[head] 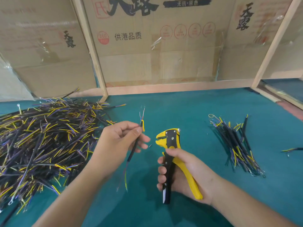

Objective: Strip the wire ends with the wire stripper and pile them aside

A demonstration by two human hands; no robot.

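Nearest the camera, the right hand [183,174] is wrapped around the handles of the wire stripper [172,154], fingers curled over the black handle and the yellow one lying against the palm; the tool stands roughly upright over the green table [205,104], its yellow head at the top with the jaws facing left and slightly parted. Just left of the stripper head, the left hand [119,140] pinches one black cable [133,149] between thumb and forefinger close to its upper end, the remaining fingers loosely spread beneath it. The cable's long axis runs steeply, from loose thin cores hanging below the hand, up through the grip, to a yellow core bent over at the top and fine bare-looking strands fanning above it. That upper end sits up and to the left of the stripper jaws, apart from them, so the next move probably turns on bringing this end across rightward and level with the mouth. A tiny dark scrap [150,145] lies between hand and stripper head. Far left of the stripper spreads the big heap of cables [45,136]; to its right, a smaller pile [236,145]. Beyond stand cardboard panels [155,46].
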